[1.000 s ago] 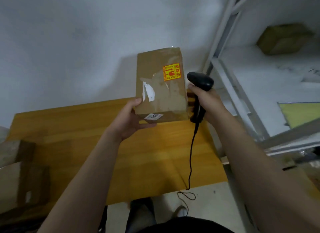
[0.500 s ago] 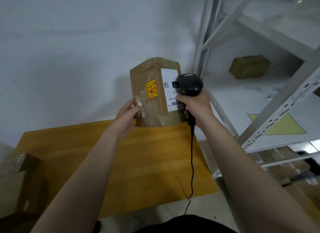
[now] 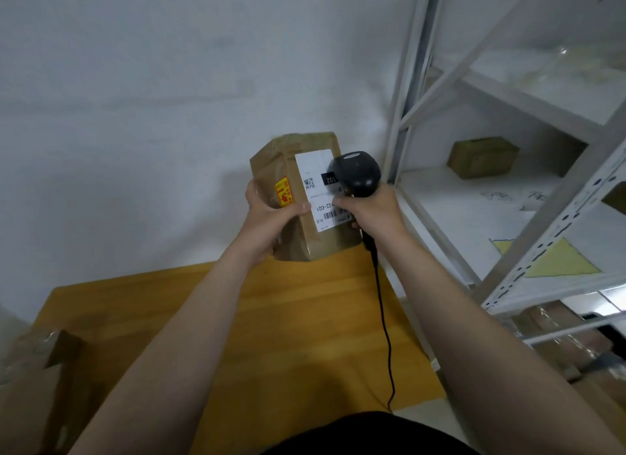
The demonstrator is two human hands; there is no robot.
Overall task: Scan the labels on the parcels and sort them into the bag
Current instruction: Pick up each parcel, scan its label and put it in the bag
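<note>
Parcel (image 3: 321,243) turned label-forward since before, left hand (image 3: 271,217) gripping it, right hand (image 3: 372,214) holding scanner (image 3: 359,171) over label (image 3: 311,165)

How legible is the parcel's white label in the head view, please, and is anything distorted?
Head view: the white label on the parcel is soft, only large print like 02-C01 legible; the scanner hides its right edge; the shelf posts lean, likely wide-angle distortion.
</note>
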